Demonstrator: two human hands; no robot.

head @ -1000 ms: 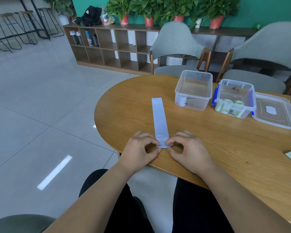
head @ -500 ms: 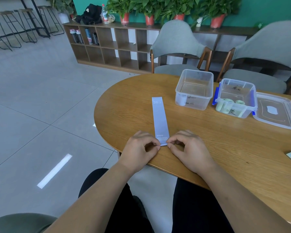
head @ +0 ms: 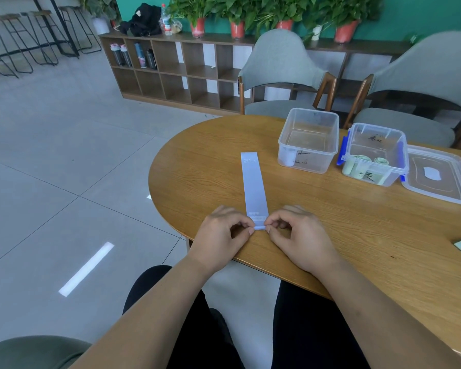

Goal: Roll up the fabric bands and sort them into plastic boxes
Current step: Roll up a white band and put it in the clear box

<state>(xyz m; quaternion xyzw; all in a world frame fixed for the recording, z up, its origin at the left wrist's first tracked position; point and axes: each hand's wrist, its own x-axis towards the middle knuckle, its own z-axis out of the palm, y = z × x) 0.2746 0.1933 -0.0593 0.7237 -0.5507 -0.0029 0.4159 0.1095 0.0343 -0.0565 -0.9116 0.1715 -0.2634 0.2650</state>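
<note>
At the near edge of the desk (head: 357, 235), toward 6 o'clock, I have my left hand (head: 221, 235) and right hand (head: 298, 235) each pinching a corner of the folded-over near end of the pale blue fabric band (head: 254, 187). The rest of it lies flat, running toward 12 o'clock. Two open plastic boxes stand well apart from it around 1 and 2 o'clock: a clear box (head: 308, 145), and a blue-clipped box (head: 375, 155) holding green rolls (head: 357, 162).
</note>
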